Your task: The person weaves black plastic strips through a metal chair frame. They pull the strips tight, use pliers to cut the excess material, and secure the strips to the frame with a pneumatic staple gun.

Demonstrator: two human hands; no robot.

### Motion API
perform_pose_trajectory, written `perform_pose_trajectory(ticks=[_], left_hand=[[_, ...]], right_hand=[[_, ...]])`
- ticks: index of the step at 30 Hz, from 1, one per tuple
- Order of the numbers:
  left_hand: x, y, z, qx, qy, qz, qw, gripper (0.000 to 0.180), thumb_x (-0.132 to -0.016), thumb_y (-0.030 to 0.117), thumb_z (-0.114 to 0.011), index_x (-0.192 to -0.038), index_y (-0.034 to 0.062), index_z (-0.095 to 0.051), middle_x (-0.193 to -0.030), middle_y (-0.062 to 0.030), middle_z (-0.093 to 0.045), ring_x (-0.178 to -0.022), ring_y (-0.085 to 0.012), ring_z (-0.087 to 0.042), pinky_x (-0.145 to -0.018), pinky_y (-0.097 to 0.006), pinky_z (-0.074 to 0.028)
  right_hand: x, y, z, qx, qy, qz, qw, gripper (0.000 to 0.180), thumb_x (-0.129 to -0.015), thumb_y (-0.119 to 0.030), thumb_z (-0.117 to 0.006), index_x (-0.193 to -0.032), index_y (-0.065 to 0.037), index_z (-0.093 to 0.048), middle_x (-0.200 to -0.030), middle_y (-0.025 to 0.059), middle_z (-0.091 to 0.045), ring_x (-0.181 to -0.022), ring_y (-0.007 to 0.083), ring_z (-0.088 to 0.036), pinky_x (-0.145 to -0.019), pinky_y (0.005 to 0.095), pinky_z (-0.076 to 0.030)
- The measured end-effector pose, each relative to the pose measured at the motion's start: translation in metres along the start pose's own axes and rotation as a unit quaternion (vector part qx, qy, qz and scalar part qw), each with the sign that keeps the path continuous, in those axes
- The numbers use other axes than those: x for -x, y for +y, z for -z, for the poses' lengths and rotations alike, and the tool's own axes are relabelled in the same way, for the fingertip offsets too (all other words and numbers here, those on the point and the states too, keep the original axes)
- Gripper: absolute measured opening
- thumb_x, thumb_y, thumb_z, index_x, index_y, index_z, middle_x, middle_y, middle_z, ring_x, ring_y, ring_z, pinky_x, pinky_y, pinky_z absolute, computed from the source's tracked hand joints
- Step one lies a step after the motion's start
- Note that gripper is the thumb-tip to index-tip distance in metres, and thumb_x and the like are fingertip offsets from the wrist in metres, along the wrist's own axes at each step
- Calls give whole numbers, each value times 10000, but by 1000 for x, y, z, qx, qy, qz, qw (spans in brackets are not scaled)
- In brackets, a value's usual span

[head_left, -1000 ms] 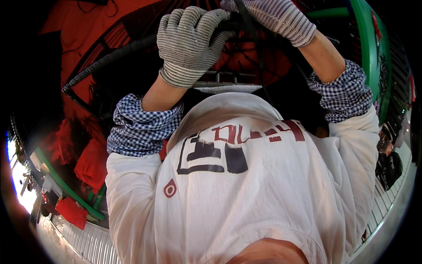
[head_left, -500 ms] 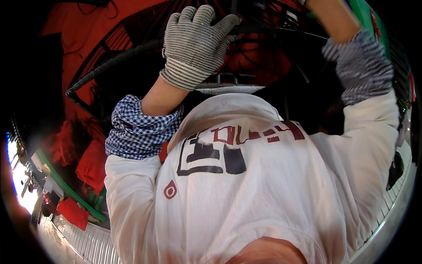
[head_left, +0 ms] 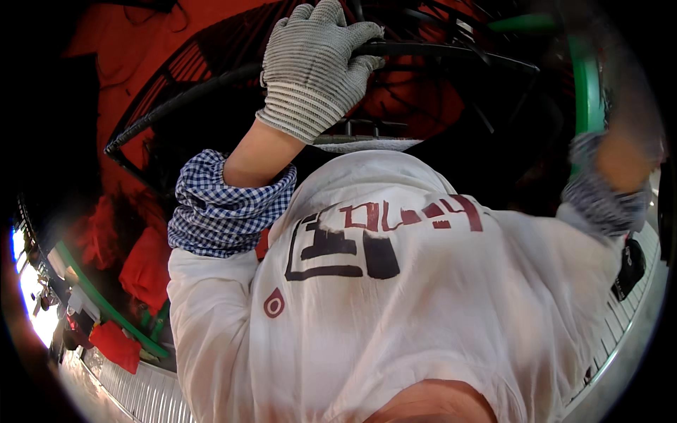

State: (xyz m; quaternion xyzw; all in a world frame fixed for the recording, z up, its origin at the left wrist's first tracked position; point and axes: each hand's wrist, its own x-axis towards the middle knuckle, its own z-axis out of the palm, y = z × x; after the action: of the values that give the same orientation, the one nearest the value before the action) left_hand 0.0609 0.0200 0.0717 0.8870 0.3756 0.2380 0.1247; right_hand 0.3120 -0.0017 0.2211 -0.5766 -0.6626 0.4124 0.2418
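My left hand (head_left: 314, 70), in a grey striped glove, lies over the edge bar (head_left: 451, 51) of a black frame. Its thumb and forefinger close around the bar, while the other fingertips reach past the top of the view. To the left of the glove, the same edge looks wrapped in black strip. At the far right, my right hand (head_left: 629, 95) is a dark smear of motion, well away from the bar. Its fingers cannot be made out, nor whether it holds anything. A grey patterned sleeve cover (head_left: 606, 201) sits on that forearm.
Thin black rods (head_left: 187, 63) of the frame fan out over a red floor or cloth (head_left: 127, 42). Green curved tubing (head_left: 585, 92) rises at the right. Red cloth (head_left: 147, 268) hangs at the lower left, near a ribbed metal surface (head_left: 144, 384).
My right arm has swung outward and down to the right edge, uncovering more of the bar and green tubing. My left hand has moved slightly upward on the frame.
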Motion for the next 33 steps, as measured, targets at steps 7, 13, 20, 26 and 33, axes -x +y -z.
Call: perform_pose_trajectory(ticks=[7,13,20,26,33], left_hand=[[3,3,-4,-28,-4,19,999,310,-694,238,-791,-981,137,-735,-816,-68,-495,-792,-257,-515,-704,-396,-423],[9,-18,-25,-86,18,-20,996,351,-754,325,-803,-1078,194,-765,-833,-24,-565,-799,-217,-577,-716,-374,-496],[10,-17,-25,-77,22,-28,996,371,-733,307,-820,-1085,208,-764,-817,-31,-572,-783,-222,-581,-699,-369,-514],[9,-17,-26,-54,36,-41,997,349,-734,276,-820,-1071,204,-768,-848,-24,-590,-798,-214,-598,-707,-355,-524],[9,-19,-25,-53,39,-56,996,348,-743,262,-812,-1073,166,-761,-887,-33,-615,-832,-221,-616,-721,-360,-532]], right_hand=[[13,165,-177,-9,12,-40,999,427,-896,-128,-727,-1278,7,-592,-1092,156,-694,-906,187,-680,-796,311,-560],[-26,183,-214,-314,78,1,946,203,-988,-51,-593,-1183,-20,-642,-940,55,-697,-702,87,-613,-640,229,-531],[-42,185,-212,-171,92,96,976,167,-991,-61,-557,-1111,-4,-658,-852,55,-687,-706,110,-640,-663,240,-535],[-34,169,-207,84,172,219,957,179,-973,-62,-561,-1110,17,-642,-835,59,-672,-660,94,-609,-631,219,-508],[12,130,-170,-330,-10,-90,940,206,-1005,-173,-566,-1003,13,-651,-749,-18,-596,-615,42,-513,-532,187,-410]])
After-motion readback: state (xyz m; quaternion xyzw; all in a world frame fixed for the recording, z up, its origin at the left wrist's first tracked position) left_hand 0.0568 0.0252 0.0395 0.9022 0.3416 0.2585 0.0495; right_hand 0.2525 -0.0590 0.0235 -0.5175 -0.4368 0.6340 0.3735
